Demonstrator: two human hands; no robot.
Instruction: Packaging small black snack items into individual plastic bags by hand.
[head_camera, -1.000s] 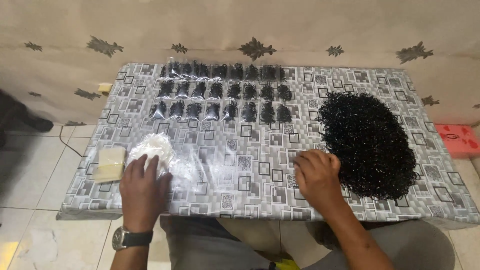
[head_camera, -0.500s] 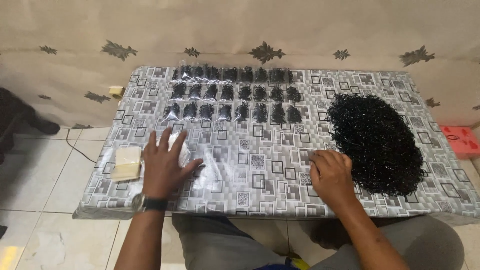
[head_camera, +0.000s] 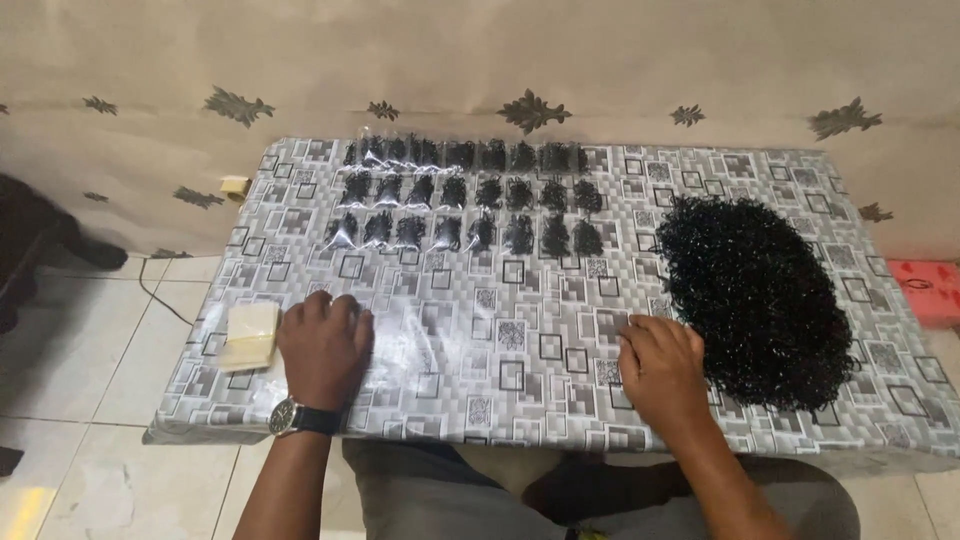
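Head view, seen from above. Clear plastic bags (head_camera: 400, 335) flat on the near left part of the table (head_camera: 540, 400), under and just right of the left hand (head_camera: 322, 345); hand palm-down, fingers loosely curled, pressing on the plastic, gripping nothing; wristwatch (head_camera: 300, 417) on that wrist. Right hand (head_camera: 660, 370) palm-down, fingers bent, at the near edge of a heap of small black pieces (head_camera: 755, 295), touching it. Pale yellow pad (head_camera: 250, 335) just left of the left hand. Three rows of filled packets (head_camera: 465, 200) along the far side.
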